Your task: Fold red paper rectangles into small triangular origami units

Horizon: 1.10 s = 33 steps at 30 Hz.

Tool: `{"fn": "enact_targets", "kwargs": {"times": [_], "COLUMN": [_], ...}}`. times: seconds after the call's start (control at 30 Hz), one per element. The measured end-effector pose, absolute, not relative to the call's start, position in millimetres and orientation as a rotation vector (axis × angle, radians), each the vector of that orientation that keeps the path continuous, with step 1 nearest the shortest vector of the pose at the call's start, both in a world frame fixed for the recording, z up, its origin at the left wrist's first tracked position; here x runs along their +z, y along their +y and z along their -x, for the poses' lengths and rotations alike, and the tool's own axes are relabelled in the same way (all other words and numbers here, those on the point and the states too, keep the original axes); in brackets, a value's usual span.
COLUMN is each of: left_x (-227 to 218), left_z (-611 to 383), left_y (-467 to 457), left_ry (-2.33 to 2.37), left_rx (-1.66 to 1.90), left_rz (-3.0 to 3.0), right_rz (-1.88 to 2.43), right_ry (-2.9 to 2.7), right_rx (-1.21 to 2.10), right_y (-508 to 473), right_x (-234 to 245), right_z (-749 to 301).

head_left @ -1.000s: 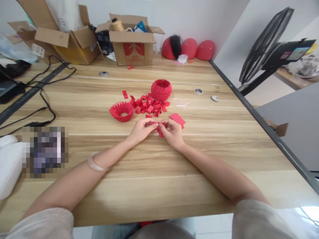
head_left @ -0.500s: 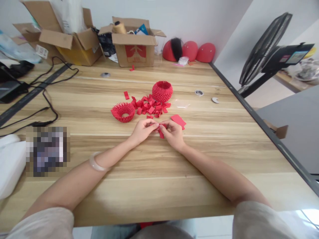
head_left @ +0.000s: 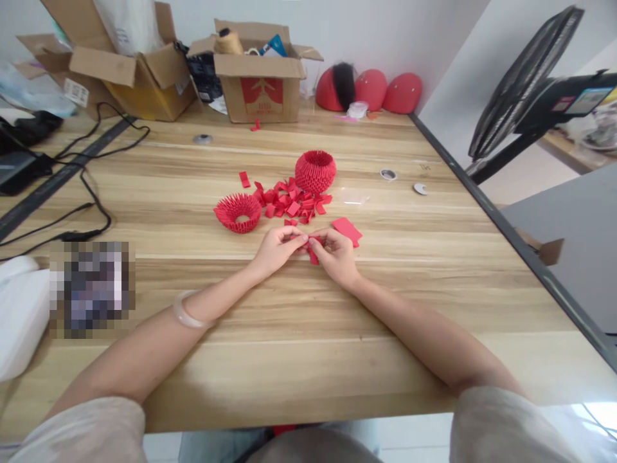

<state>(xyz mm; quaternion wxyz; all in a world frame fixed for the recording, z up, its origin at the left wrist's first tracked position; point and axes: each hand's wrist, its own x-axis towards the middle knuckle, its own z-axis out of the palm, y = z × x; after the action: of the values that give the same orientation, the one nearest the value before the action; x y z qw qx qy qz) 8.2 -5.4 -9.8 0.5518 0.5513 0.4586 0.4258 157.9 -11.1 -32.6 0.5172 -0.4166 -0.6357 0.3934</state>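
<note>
A small red paper piece (head_left: 313, 256) is pinched between thumbs and fingers at the middle of a wood-grained table (head_left: 308, 373), its lower end left showing beneath the fingertips. The left hand (head_left: 276, 251) and the right hand (head_left: 339, 258) are brought together at the piece, thumb tips nearly meeting; their hidden fingers cannot be made out. Just beyond, a heap of folded red pieces (head_left: 292, 200) is scattered, flanked by a flared red paper bowl (head_left: 231, 209) and backed by a rounder red paper vessel (head_left: 315, 175). Flat red sheets (head_left: 346, 230) are stacked beside the right hand. The tabletop is edged in dark trim (head_left: 501, 235) on the right, and a round metal-coloured ring (head_left: 388, 174) is seen set near that side. Along the pale wall (head_left: 385, 32), two open cardboard boxes are lined up, the left one (head_left: 144, 96) filled with plastic, the right one (head_left: 229, 96) topped by a spool of tan thread (head_left: 230, 42); three red domed objects (head_left: 371, 90) are placed in the corner. Black cables (head_left: 103, 215) are strewn at left, and a black fan (head_left: 523, 90) is stood beyond the right edge.
</note>
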Motion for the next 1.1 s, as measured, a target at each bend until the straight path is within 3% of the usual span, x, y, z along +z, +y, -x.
{"fn": "enact_targets", "kwargs": {"times": [0.63,1.1], "left_x": [-19,-17], "left_z": [-3,-6], "left_y": [-4,-4], "left_ry": [1.167,1.125], "left_rx": [0.952,1.000], "left_rz": [-1.527,-1.366], "right_rz": [1.012,1.012], "right_ry": [-1.520,-1.526], "right_rx": [0.982,0.942], "right_y": [-10,-12], "right_x": [-34,-30], "right_z": [-158,-158]}}
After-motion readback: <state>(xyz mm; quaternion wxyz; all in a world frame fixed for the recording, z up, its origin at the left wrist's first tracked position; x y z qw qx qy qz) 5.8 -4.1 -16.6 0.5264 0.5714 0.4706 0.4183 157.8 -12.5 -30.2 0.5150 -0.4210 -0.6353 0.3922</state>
